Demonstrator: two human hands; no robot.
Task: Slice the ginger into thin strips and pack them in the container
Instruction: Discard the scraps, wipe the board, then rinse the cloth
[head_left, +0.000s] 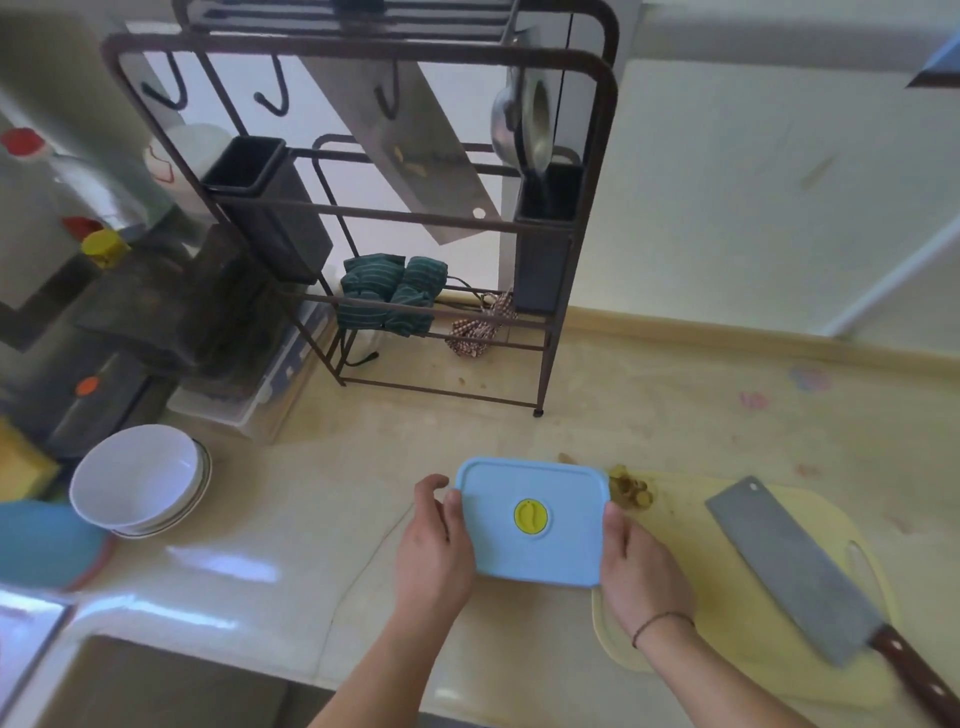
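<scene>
Two hands, left (432, 540) and right (640, 569), grip one blue lidded container (535, 521) at lower centre; one cleaver (789, 566) lies lower right.

I hold the blue container (532, 521), lid on, between my left hand (432, 540) and my right hand (638, 564), thumbs resting on its top edges. Ginger slices (631, 488) lie just behind it on the yellow cutting board (727, 592). The cleaver (789, 564) rests flat on the board, to the right of my right hand.

A dark metal rack (363, 218) stands on the glossy beige countertop (649, 395) (pale, perhaps tiled, wall (753, 182) behind).
</scene>
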